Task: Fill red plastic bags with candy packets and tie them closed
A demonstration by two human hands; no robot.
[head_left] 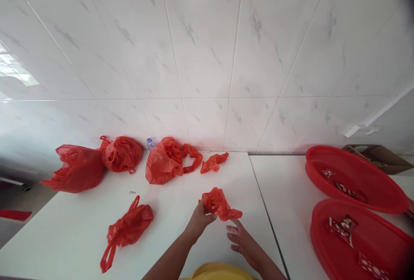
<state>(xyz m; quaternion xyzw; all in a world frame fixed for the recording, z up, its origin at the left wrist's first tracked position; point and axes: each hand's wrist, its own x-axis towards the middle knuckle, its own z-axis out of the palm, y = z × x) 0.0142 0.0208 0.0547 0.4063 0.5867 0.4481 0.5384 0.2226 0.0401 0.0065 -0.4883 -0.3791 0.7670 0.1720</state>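
Note:
My left hand (201,217) is closed on the left side of a crumpled red plastic bag (221,206), just above the white table. Just below the bag's right end is my right hand (237,237), its fingers apart and nothing in them. Another small crumpled red bag (214,163) lies behind, close to the wall. To the left rests a red bag with looped handles (131,226), its contents hidden.
Fuller red bags (82,168) stand along the wall at left, beside a clear bottle with a blue cap (150,143). Two red plastic baskets (343,200) at right hold several small printed packets (341,231). Behind them is a cardboard box (384,159). A seam divides the white tables (174,245).

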